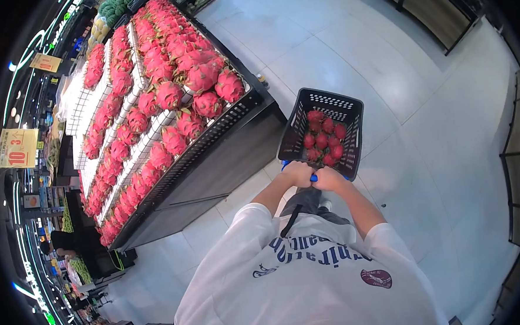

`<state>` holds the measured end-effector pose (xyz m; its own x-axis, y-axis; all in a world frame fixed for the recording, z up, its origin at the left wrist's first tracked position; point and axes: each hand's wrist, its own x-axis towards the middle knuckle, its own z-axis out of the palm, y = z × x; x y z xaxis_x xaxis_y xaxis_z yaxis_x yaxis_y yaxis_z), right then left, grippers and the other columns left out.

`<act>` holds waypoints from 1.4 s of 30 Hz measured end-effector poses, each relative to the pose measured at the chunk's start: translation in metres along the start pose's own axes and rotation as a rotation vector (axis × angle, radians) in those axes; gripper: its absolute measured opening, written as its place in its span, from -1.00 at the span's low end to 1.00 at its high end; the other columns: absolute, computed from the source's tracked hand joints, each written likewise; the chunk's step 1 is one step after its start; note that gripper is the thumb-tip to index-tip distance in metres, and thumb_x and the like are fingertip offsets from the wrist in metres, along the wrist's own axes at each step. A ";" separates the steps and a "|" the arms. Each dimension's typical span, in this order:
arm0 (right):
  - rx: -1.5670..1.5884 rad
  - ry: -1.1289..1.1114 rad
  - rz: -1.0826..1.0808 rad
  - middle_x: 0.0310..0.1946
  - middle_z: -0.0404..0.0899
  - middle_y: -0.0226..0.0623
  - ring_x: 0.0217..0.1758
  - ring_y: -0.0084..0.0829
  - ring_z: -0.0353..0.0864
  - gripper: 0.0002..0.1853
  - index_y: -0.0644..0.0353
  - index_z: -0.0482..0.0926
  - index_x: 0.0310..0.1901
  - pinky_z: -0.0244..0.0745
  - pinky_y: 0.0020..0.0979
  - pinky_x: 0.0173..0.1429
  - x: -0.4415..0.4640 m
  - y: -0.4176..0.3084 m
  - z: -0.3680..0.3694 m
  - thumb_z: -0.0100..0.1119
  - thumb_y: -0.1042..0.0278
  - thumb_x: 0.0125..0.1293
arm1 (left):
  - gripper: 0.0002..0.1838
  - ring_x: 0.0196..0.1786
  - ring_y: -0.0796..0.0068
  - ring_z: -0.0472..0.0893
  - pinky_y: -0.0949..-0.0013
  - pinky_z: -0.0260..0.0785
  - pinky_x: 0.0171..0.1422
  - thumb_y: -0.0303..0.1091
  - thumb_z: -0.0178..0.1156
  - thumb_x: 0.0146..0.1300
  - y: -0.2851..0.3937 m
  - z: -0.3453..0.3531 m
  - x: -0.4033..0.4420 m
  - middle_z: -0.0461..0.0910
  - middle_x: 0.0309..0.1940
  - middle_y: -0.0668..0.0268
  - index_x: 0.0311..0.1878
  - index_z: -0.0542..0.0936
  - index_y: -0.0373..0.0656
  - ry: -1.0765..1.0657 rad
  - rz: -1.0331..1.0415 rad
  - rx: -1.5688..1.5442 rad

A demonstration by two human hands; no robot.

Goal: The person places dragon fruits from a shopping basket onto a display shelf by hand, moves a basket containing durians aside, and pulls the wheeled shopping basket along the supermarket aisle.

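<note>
My left hand (297, 174) and my right hand (329, 179) sit side by side, both closed around the blue handle (314, 178) of a shopping cart. Just beyond them is the cart's black perforated basket (356, 107). Several red dragon fruits (322, 140) lie in the bottom of it. Part of the handle is hidden under my fingers.
At the left, a large tiered stand (213, 165) holds rows of pink dragon fruits (168, 95). Yellow price signs (17, 149) hang at the far left, near a person in dark clothes (64, 240). Wooden-panelled shelving (437, 12) stands upper right. Pale floor tiles (424, 154) surround the cart.
</note>
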<state>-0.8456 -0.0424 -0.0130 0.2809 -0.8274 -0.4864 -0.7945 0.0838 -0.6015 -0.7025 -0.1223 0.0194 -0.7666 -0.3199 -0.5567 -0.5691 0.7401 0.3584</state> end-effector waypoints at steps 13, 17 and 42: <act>0.004 0.110 0.132 -0.32 0.65 0.02 -0.18 0.03 0.65 -0.69 0.18 0.70 -0.35 0.54 -0.06 0.00 0.079 0.068 -0.120 0.11 0.13 0.06 | -0.70 -0.22 0.13 0.70 0.14 0.53 -0.09 -0.15 0.17 -0.10 -0.044 -0.102 0.124 0.70 -0.36 0.13 -0.29 0.71 0.01 0.070 0.039 0.025; -0.027 0.069 0.129 -0.32 0.65 0.02 -0.20 0.02 0.65 -0.70 0.16 0.70 -0.36 0.54 -0.06 -0.01 0.103 0.103 -0.160 0.10 0.13 0.05 | -0.68 -0.23 0.13 0.70 0.14 0.53 -0.09 -0.16 0.16 -0.10 -0.054 -0.124 0.172 0.69 -0.37 0.12 -0.29 0.71 -0.04 0.109 0.059 -0.027; -0.397 -0.202 -0.252 -0.39 0.67 -0.01 -0.26 -0.05 0.69 -0.69 0.12 0.71 -0.41 0.58 -0.10 -0.09 0.270 0.246 -0.447 0.12 0.10 -0.04 | -0.68 -0.24 0.03 0.68 0.04 0.52 -0.11 -0.18 0.10 0.02 -0.085 -0.293 0.390 0.67 -0.35 0.04 -0.18 0.66 -0.05 0.343 -0.423 -0.305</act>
<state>-1.2056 -0.4937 -0.0092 0.5578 -0.6674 -0.4934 -0.8207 -0.3549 -0.4477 -1.0401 -0.4827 -0.0087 -0.4789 -0.7580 -0.4428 -0.8650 0.3214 0.3853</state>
